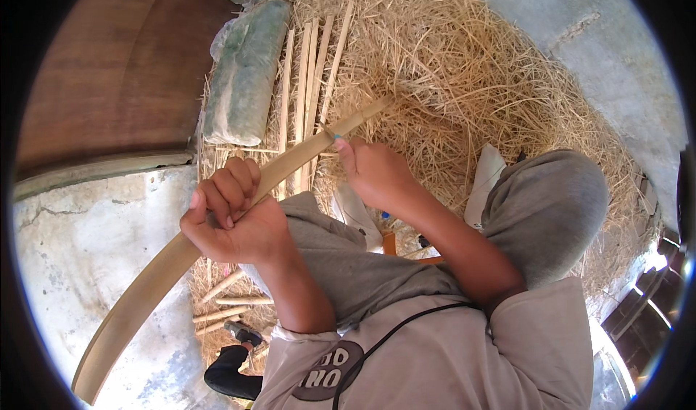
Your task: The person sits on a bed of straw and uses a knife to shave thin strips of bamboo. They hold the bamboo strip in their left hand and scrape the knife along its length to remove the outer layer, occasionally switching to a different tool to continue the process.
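A long, flat, pale bamboo strip [138, 301] runs slantwise from the lower left up toward the straw. My left hand [235, 210] is wrapped around its middle, palm turned up and fingers curled over. Farther along the strip, my right hand [377, 169] is closed, its thumb pressed at the strip's edge. Beside that thumb show a small blue bit [336, 137] and a thin dark blade-like edge lying across the strip. The rest of this small tool is hidden in my fingers.
Several split bamboo strips [301, 98] lie beyond my hands, beside a greenish plastic-wrapped bundle [246, 76]. Loose straw-like shavings [464, 55] are heaped at the far side. Shorter pieces [225, 313] lie at lower left, near a person's foot [243, 333]. Concrete walls [94, 243] stand close by.
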Tool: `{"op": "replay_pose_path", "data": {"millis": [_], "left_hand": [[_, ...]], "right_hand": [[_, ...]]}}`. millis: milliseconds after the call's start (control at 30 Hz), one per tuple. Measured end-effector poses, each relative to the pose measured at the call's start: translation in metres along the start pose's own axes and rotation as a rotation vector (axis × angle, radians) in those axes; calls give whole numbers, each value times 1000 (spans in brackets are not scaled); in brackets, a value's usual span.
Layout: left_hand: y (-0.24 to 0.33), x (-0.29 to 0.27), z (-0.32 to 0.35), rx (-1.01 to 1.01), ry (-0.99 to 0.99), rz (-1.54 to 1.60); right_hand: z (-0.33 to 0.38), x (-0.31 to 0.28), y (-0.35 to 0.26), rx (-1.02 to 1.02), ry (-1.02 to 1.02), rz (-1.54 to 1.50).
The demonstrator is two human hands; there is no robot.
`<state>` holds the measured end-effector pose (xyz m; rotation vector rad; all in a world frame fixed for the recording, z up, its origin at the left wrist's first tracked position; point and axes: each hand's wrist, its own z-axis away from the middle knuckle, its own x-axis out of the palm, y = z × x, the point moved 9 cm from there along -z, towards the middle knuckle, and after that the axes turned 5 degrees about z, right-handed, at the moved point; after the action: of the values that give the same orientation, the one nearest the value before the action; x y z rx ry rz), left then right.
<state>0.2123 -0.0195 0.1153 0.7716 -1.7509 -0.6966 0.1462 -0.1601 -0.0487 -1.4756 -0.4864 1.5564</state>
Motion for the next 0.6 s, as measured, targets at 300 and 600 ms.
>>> {"op": "replay_pose_path", "data": {"millis": [300, 600], "left_hand": [[0, 6, 8, 31, -9, -22], [-3, 19, 11, 23, -146, -90]], "right_hand": [[2, 0, 8, 19, 24, -34], [-4, -7, 18, 42, -15, -8]]}}
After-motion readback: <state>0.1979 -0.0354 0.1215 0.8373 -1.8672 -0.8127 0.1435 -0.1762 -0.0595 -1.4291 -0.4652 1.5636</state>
